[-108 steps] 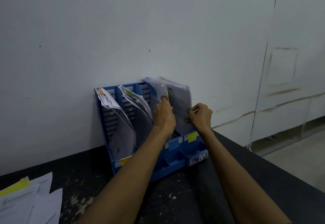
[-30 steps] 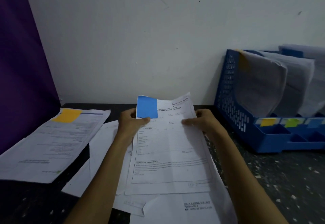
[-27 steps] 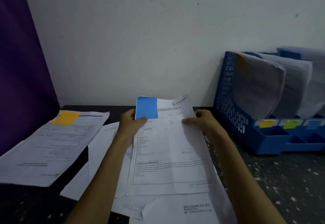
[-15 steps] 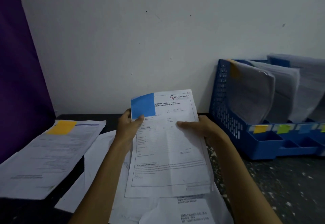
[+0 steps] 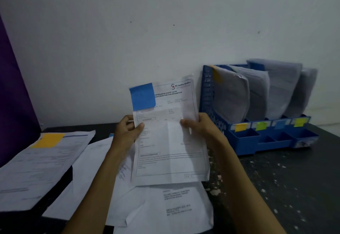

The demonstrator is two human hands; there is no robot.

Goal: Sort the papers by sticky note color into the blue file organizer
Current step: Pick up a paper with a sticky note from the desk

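Lifting a sheet from the pile: the paper (image 5: 169, 141) with the blue sticky note (image 5: 142, 96) at its top left corner, which a second ago lay almost flat on the loose papers (image 5: 165, 206), now stands nearly upright above them. The left hand (image 5: 127, 132) pinches its left edge, thumb on the front; the right hand (image 5: 200, 129) grips the right edge likewise. The blue file organizer (image 5: 244, 145) stands to the right against the far wall, its slots already holding papers, its front carrying coloured tabs. The pick-up appears complete; judged by colour, the sheet belongs behind the blue tab (image 5: 279, 124), third from the left. At the left lies a sheet with an orange note (image 5: 48, 140), not yet sorted.
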